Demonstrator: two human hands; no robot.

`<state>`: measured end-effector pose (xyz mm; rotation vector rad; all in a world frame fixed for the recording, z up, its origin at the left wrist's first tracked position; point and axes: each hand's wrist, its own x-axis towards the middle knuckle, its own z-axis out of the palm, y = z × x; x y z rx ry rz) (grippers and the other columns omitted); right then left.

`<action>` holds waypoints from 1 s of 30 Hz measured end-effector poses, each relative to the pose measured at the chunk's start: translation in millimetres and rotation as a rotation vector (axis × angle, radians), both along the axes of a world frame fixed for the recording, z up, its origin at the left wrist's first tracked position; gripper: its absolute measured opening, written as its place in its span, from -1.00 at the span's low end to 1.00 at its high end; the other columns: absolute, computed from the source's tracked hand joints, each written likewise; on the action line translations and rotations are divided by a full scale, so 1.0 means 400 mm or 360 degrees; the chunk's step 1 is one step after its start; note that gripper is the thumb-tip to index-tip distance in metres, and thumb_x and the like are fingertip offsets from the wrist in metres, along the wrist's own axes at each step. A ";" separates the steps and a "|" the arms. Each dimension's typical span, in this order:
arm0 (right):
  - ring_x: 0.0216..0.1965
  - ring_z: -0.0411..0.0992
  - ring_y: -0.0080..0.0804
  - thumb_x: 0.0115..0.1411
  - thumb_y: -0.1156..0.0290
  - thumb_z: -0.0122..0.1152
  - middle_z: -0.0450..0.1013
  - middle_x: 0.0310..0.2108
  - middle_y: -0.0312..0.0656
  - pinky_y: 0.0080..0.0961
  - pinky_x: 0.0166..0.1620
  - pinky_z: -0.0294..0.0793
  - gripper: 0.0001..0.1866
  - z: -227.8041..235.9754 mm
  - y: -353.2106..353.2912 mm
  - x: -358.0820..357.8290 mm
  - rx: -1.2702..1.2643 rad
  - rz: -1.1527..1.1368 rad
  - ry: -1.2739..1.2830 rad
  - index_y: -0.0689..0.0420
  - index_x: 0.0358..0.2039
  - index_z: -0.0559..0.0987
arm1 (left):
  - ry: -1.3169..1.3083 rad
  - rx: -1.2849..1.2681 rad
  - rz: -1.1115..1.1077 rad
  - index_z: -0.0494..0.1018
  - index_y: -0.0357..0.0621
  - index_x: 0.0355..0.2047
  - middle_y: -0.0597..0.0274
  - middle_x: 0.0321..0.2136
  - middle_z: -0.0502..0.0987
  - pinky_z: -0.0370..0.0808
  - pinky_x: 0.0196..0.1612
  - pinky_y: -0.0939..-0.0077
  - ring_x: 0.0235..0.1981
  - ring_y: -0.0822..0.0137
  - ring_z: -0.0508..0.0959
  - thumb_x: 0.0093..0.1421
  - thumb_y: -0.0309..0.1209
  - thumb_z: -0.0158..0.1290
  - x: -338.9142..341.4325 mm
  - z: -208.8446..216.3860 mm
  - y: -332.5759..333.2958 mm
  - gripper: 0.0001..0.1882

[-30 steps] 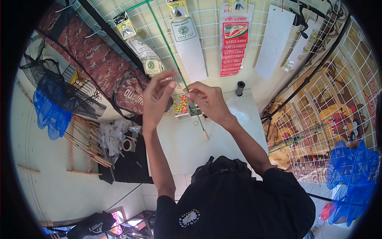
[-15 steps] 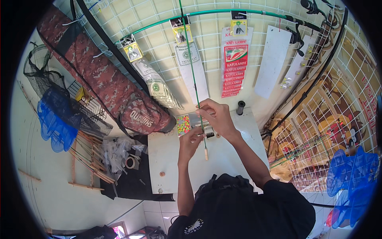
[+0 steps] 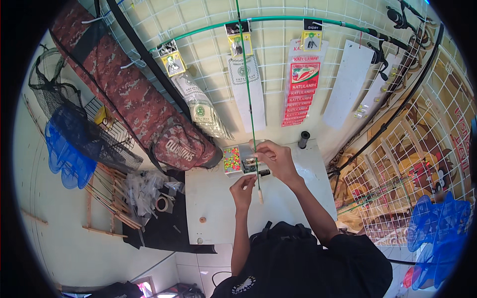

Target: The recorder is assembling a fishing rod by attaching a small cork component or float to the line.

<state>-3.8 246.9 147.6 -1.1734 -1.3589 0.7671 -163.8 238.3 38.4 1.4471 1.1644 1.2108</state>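
A thin green fishing rod stands tilted in front of me, its pale handle low over the white table. My right hand is closed, its fingertips pinching the rod some way above the handle. Lower down and to the left, my left hand has thumb and forefinger pressed together beside the rod. Whatever lies in that pinch is too small to make out. Just behind the hands, a box of small bright beads or floats adjoins an open compartment box of small dark items.
A black cylinder stands at the back of the white table; a small brown disc lies left. Packets and a horizontal green rod hang on the wall grid. A camouflage rod bag leans at left, blue nets hang right.
My left hand has moved down along the rod, away from the right hand. The right hand has sunk a little, and the whole view has shifted slightly.
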 end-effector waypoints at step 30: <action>-0.21 0.58 -0.37 0.20 0.51 0.23 0.58 -0.30 -0.11 -0.45 -0.21 0.61 -0.76 -0.106 -0.014 -0.050 -0.0307 0.0008 -0.0014 0.23 -0.11 0.52 | 0.1411 -0.0754 0.0945 0.46 -0.02 0.01 -0.02 -0.07 0.46 0.48 -0.10 0.28 -0.16 0.17 0.52 0.06 -0.48 0.21 -0.602 -0.517 -0.135 -0.54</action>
